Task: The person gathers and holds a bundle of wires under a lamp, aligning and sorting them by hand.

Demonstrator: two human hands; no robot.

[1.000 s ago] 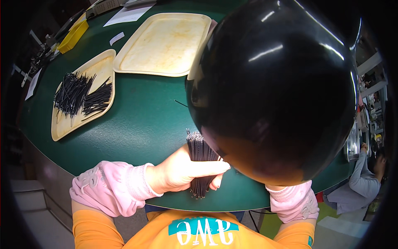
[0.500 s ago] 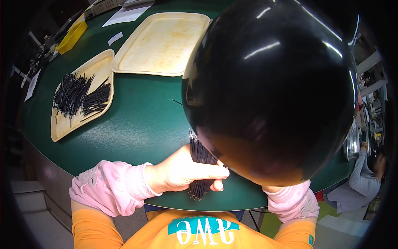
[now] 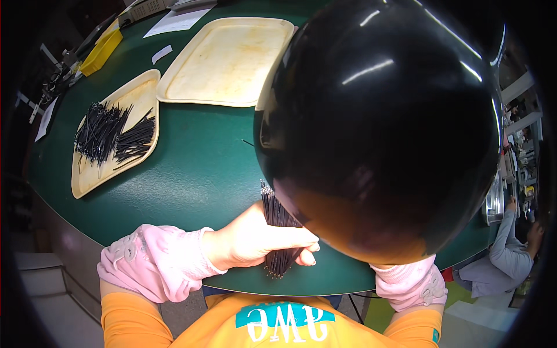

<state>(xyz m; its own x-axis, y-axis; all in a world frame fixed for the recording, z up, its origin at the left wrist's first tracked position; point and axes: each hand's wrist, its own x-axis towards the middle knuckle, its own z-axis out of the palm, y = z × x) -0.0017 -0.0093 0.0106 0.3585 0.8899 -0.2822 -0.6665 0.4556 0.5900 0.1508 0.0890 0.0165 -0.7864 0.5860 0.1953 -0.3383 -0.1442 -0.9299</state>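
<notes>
Holding a bundle of thin black wires [image 3: 277,213] is, as I judge, the step in hand. The bundle is over the near edge of the green table [image 3: 191,156], and the left hand [image 3: 246,239] is clamped around its middle, with the thumb lying across. Its far ends look silvery and slightly uneven. The next move seems to call for a firm grip, so that no wire slips out. Whether the bundle touches the table, I cannot tell. A big, glossy black round object [image 3: 383,127] covers its right side and hides the right hand, so I cannot say if this hand is open or closed; only the pink right cuff [image 3: 409,284] shows. Farther to the left, two piles of similar wires [image 3: 101,136] lie in a small cream tray [image 3: 83,187]. Just beyond is a larger cream tray [image 3: 226,64], its right edge partly covered. One loose wire [image 3: 248,142] lies near the black object.
</notes>
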